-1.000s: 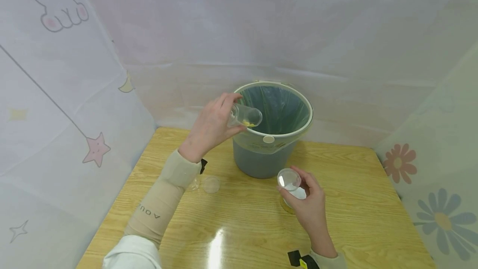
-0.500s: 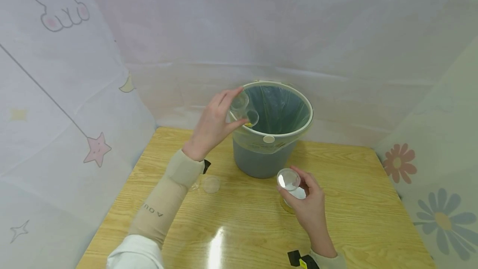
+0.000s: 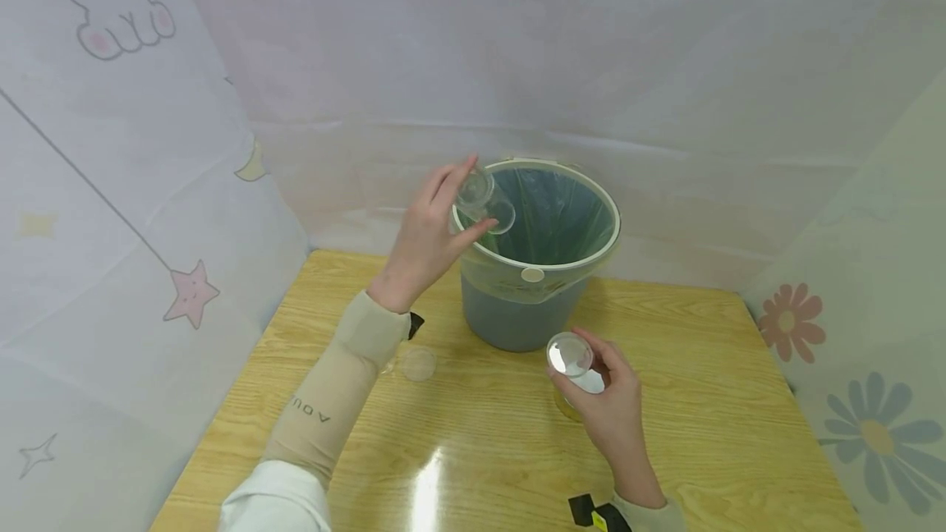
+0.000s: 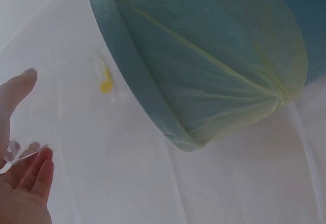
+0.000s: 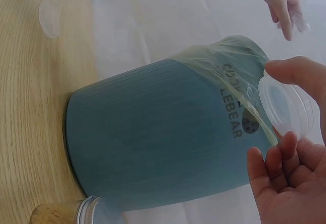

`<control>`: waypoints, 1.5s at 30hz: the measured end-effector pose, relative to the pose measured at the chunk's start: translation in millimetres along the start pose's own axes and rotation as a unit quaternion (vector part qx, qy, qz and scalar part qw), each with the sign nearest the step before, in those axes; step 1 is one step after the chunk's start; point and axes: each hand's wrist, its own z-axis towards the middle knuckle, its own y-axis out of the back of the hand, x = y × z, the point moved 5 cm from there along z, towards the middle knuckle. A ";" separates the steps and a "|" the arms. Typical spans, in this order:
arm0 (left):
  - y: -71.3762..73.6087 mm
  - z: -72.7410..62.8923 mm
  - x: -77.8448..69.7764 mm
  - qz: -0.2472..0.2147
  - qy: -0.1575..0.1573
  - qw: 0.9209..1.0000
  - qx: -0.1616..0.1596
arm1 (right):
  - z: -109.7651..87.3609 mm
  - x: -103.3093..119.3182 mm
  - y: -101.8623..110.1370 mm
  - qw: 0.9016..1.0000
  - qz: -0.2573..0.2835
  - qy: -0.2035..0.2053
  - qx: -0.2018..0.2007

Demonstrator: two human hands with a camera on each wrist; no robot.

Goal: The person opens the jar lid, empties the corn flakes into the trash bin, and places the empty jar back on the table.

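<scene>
My left hand [image 3: 427, 240] grips a tilted clear plastic cup [image 3: 479, 194] between thumb and fingers over the left rim of a blue-grey bin [image 3: 510, 323] lined with a thin bag. In the left wrist view, a small yellow bit [image 4: 106, 84] shows beside the bin's mouth, away from the fingers. My right hand [image 3: 613, 413] pinches a small round clear plastic cup [image 5: 285, 109] in front of the bin. Just below that hand stands a jar [image 5: 53, 214] with a silvery rim and yellowish contents, partly hidden in the head view.
Clear round plastic pieces, one like a flat lid [image 3: 418, 364], lie on the wooden table [image 3: 488, 450] left of the bin, close to the left forearm. Pale printed cloth walls [image 3: 414, 89] enclose the table at the back and both sides.
The left hand has moved slightly up and away, turning its cup further over. The yellow bits seen in that cup earlier no longer show there. The right hand has hardly moved.
</scene>
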 end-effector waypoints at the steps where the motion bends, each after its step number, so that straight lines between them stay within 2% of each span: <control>1: 0.2 0.3 -0.4 -0.005 -0.001 1.000 -0.007 | 0.4 -5.3 -0.1 1.000 0.000 0.000 0.000; 3: -2.0 -0.1 -2.0 -0.005 0.000 1.000 0.006 | 1.0 -15.9 -0.1 1.000 0.003 0.000 0.002; 7: -11.8 -3.9 -1.5 0.002 0.018 0.997 0.071 | 0.6 -22.3 0.3 1.000 0.010 0.009 0.006; 9: -14.2 -5.5 -1.0 0.007 0.021 0.996 0.086 | 0.2 -22.3 -0.1 1.000 0.009 0.010 0.005; 14: -13.6 -4.3 -1.0 0.007 0.017 0.997 0.069 | -0.4 -15.0 -1.2 1.000 -0.001 0.005 -0.003; 20: -8.6 -3.1 -1.6 0.007 0.019 0.998 0.060 | -2.7 11.6 -2.2 1.000 -0.003 0.016 -0.004; 23: -2.0 -0.5 -4.7 -0.001 0.010 1.000 0.029 | -4.2 15.9 -2.1 1.000 -0.005 0.020 -0.005; 27: 9.0 4.0 -10.9 -0.008 -0.017 0.999 -0.028 | -4.9 16.3 -2.5 1.000 -0.007 0.024 -0.006; 29: 12.0 5.6 -12.7 -0.011 -0.025 0.999 -0.041 | -4.7 16.6 -2.4 1.000 -0.005 0.024 -0.006; 31: 11.4 5.6 -11.8 -0.011 -0.018 0.999 -0.025 | -4.6 16.2 -2.6 1.000 -0.002 0.024 -0.005; 34: 3.5 2.6 -7.1 -0.006 0.011 0.999 0.046 | -4.1 11.4 -2.3 1.000 0.000 0.019 -0.005; 37: -4.4 -2.9 -1.2 -0.004 0.040 0.994 0.106 | -3.0 -2.6 -2.0 1.000 0.000 0.014 -0.004; 38: -5.5 -4.1 -0.1 -0.006 0.044 0.993 0.111 | -2.6 -7.6 -1.9 1.000 0.000 0.014 -0.003; 41: -5.1 -5.2 1.6 -0.010 0.045 0.994 0.101 | -1.8 -19.7 -1.5 1.000 0.005 0.018 0.001; 45: -3.6 -5.6 2.8 -0.004 0.050 0.995 0.087 | -1.3 -22.9 -1.4 1.000 0.006 0.018 0.004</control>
